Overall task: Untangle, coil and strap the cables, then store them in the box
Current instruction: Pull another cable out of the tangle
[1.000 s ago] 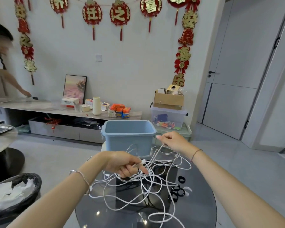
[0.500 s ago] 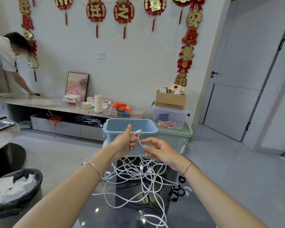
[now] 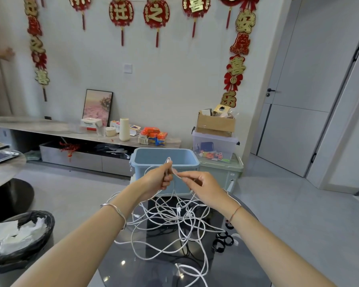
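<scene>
Tangle of white cables [image 3: 179, 218] lies on glass table [image 3: 234, 270] before blue box [image 3: 141, 172]

Your tangle of thin white cables [image 3: 174, 220] sprawls in loose, crossing loops on the dark glass surface [image 3: 133, 272] just below your hands. One strand rises out of it: your left hand [image 3: 155, 179] grips it, plug end poking up above the fingers, and your right hand [image 3: 205, 187] pinches it just beside. The open pale-blue box [image 3: 187, 165] stands right behind both hands. Black strap loops [image 3: 222, 241] lie under your right forearm.
</scene>
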Tool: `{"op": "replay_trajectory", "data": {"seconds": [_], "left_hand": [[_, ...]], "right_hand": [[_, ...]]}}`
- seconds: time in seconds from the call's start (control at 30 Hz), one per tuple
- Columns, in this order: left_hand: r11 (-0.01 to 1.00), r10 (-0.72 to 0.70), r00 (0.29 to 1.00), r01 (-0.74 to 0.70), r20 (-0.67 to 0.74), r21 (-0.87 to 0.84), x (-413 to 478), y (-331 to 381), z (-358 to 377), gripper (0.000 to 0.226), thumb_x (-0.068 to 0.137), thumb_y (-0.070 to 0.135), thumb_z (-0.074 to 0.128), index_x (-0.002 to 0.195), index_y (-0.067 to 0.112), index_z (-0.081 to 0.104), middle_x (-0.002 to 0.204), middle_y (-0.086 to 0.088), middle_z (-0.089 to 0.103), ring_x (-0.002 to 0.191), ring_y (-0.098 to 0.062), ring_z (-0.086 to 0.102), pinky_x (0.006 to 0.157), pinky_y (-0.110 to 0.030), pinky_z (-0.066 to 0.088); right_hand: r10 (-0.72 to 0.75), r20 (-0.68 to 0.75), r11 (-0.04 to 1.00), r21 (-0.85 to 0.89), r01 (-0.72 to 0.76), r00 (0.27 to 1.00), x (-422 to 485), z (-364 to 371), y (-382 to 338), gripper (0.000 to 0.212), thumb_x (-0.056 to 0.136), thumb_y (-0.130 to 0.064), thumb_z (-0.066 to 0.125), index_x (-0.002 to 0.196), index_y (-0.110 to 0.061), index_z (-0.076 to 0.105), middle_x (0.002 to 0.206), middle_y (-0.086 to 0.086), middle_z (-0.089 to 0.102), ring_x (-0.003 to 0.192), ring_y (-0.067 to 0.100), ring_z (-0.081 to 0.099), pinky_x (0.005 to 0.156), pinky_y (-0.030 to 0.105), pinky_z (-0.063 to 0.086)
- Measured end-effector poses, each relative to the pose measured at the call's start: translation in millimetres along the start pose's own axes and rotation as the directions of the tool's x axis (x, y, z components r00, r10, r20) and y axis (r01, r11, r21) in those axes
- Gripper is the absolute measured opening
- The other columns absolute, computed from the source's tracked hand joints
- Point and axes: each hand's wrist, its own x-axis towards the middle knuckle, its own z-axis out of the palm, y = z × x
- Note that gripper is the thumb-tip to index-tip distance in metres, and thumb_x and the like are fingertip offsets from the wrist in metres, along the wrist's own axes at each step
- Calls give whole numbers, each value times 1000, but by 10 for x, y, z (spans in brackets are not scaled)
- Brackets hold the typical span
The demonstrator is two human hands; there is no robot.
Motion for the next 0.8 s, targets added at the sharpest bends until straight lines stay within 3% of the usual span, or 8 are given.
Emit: {"op": "replay_trajectory", "data": {"seconds": [0.1,0.23,0.3,0.43,0.5,0.6,0.7,0.8], "left_hand": [[999,22,999,-23,-25,-38,5,14,0,36,103,27,28,79,15,50,58,4,39,46,-8,31,49,-21,24],[986,46,995,-60,-92,-154,26,58,45,42,104,36,30,69,17,43,64,5,56,44,-7,35,47,-20,25],[958,29,999,-41,-46,-283,30,116,16,42,104,37,29,65,19,35,49,8,45,39,-6,32,44,-19,23],[838,50,972,83,228,-539,-65,224,-60,54,98,38,36,47,19,32,40,5,19,39,-10,14,38,-20,19],[828,54,927,167,372,-535,-133,248,-59,52,92,40,41,46,20,28,44,5,12,42,-11,10,38,-20,17],[863,5,854,260,521,-433,-205,230,-74,49,91,45,43,53,23,23,45,6,12,41,-10,11,39,-19,17],[872,-46,812,316,582,-373,-244,199,-127,48,92,46,42,54,23,23,46,7,12,40,-10,12,41,-19,15],[883,-85,829,320,553,-343,-265,212,-152,48,91,45,43,53,23,25,46,7,12,40,-9,12,39,-18,18]], "right_hand": [[36,4,999,15,-36,999,-13,5,70,21,93,-22,58,103,-38,69,65,-12,64,62,8,52,62,23,42],[51,-19,990,132,-48,998,-8,46,80,7,86,-27,68,83,-33,67,66,-9,65,63,10,58,65,25,47],[114,14,972,205,-114,993,-20,49,105,14,82,-31,72,77,-25,60,58,-10,59,52,7,52,55,19,44],[228,204,911,301,-282,952,-74,62,175,21,81,-38,71,79,-22,59,46,-13,34,42,5,25,43,16,23],[232,265,897,313,-311,936,-75,58,152,22,83,-33,70,98,-20,61,50,-10,32,46,6,24,45,17,21],[227,377,830,408,-380,898,-49,3,109,45,88,-16,66,129,-24,50,62,-7,42,57,8,28,52,18,22],[143,485,658,605,-449,862,-40,-56,76,38,92,-11,58,129,-19,55,64,-10,48,53,4,31,55,17,27],[132,498,628,627,-461,857,-21,-67,54,27,88,-17,56,113,-16,64,66,-6,43,53,5,32,55,18,28]]}}
